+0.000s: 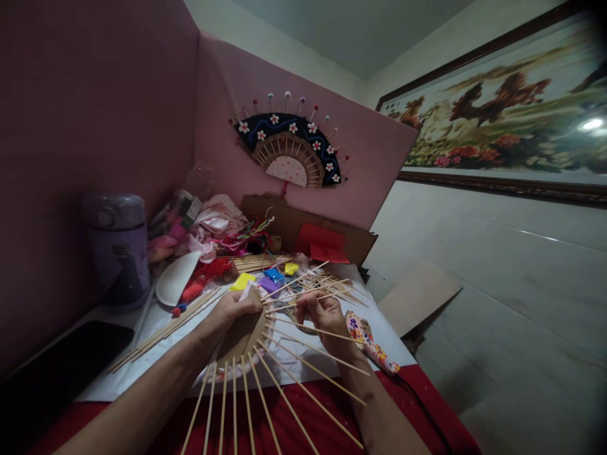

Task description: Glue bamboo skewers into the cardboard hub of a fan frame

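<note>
A half-round piece of brown cardboard (246, 337) has thin bamboo sticks (246, 404) fanned out from its curved edge, with patterned fabric showing beneath the edge. My left hand (233, 314) grips the cardboard near its upper end, thumb on top. Closed in a pinch, my right hand (326, 314) is on one of the sticks a short way out from the cardboard. Several sticks pass over or beside my right wrist. Partly hidden behind the right fingers lies a scissors-like metal tool (306, 327). A flower-patterned glue gun (372, 346) rests to the right of that hand.
Loose sticks (339, 286), yellow packets (243, 281), a white dish (176, 280) and red yarn (215, 270) crowd the back of the white-covered table. At left stand a purple bottle (117, 253) and a dark flat object (66, 370). A decorated fan (289, 151) hangs on the pink board (370, 151).
</note>
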The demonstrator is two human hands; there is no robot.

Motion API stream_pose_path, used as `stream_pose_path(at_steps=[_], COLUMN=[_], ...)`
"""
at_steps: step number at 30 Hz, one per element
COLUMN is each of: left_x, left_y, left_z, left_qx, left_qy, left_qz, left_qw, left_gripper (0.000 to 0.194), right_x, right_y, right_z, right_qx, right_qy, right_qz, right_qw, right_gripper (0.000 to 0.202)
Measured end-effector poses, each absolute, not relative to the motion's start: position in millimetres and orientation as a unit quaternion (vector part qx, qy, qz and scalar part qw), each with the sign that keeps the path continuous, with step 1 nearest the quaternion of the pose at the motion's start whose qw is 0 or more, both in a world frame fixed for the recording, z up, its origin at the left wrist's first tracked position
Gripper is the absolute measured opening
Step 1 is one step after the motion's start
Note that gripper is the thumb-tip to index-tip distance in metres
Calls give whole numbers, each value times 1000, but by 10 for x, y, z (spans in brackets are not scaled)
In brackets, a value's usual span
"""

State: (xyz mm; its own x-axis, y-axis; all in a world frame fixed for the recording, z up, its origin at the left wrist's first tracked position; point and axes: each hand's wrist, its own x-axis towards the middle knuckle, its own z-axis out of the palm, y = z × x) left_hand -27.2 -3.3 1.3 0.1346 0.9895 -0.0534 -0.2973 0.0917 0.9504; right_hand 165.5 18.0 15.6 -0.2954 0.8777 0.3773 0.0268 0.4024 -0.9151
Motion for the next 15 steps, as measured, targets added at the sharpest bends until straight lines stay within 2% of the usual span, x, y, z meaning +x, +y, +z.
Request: stream_pose_path(at_steps=[4, 15], left_x=[-275, -249], left_y=[-23, -66], left_z=[18, 78], left_qx=[425, 418], left_qy=[415, 450], left_qz=[514, 522], left_qw=[619, 592], left_gripper=[14, 13], right_x=[1678, 1633], right_y=[318, 267], right_z=[-49, -37], right_qx=[-217, -224], right_qy=[-599, -573], right_qz=[551, 556], right_qw=[539, 559], right_gripper=[24, 24])
